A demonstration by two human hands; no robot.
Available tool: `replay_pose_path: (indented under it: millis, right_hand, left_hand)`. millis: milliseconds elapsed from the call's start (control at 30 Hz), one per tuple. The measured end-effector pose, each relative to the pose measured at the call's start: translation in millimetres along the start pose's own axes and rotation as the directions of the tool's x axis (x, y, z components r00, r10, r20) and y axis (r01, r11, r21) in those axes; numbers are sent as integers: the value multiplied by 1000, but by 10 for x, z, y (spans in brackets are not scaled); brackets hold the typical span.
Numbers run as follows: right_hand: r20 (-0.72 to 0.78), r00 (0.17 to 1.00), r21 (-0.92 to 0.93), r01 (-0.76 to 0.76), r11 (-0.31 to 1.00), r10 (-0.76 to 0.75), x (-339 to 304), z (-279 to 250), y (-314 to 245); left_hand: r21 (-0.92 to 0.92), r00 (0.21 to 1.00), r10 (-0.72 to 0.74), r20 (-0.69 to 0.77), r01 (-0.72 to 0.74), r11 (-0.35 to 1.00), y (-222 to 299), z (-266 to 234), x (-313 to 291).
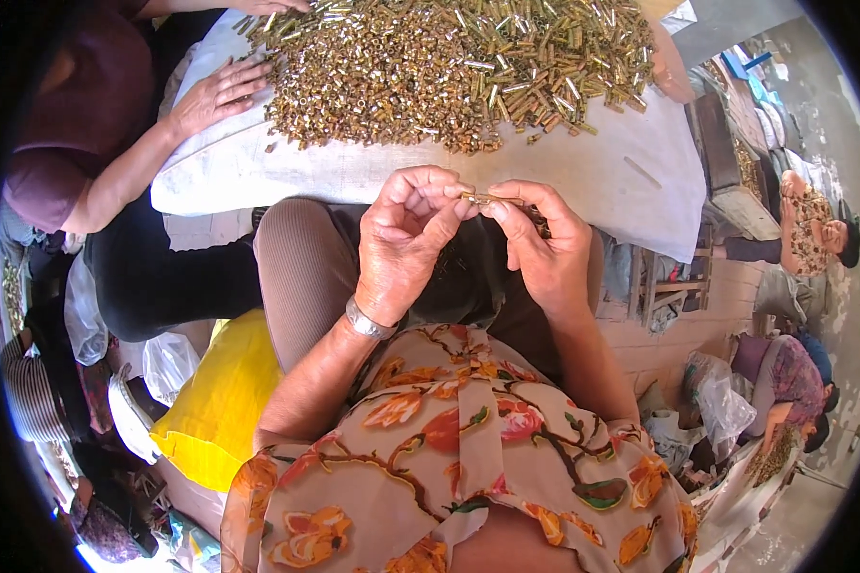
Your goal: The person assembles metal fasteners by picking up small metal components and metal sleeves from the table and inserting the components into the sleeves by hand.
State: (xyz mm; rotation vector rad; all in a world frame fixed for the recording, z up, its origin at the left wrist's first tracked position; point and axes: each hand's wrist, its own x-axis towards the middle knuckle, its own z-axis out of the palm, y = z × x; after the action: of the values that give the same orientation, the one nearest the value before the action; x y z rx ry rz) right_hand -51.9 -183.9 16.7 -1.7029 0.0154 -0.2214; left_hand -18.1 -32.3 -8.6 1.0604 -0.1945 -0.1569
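Observation:
My left hand (397, 250), with a metal bracelet at the wrist, and my right hand (552, 246) meet above my lap at the table's near edge. Thumbs and fingertips of both pinch a slim brass-coloured metal piece (483, 199); whether it is one part or two joined end to end, I cannot make out. More small metal parts (543, 229) seem tucked under my right fingers. Beyond my hands lies a heap of short nut-like brass pieces (373, 91). Longer brass-coloured tubes or rods (554, 72) are heaped beside them to the right.
The heaps rest on a white cloth-covered table (631, 181). At the left, another person's hand (222, 95) lies on the cloth by the heap. A yellow sack (222, 406) stands by my left knee. Other people sit at the right, past a wooden stool (674, 286).

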Motion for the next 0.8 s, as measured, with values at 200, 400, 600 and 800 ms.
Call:
replay_pose_path:
  millis: [200,400,600,800]
  right_hand:
    - [-21,1000,-5,8,1000,-8,-13,-1,6]
    - [-21,996,-33,81,996,-82,-7,14,31]
    - [3,993,-80,117,990,-117,8,-15,7]
    - [270,955,218,-181,959,119,47,-139,-31]
  left_hand:
    - [-45,997,-67,26,69,997,10,-21,12]
    - [111,997,-78,22,76,991,35,-40,-6]
    - [162,995,-48,86,34,986,67,-87,-2]
    - [-102,864,-322,386,387,916,185,-227,110]
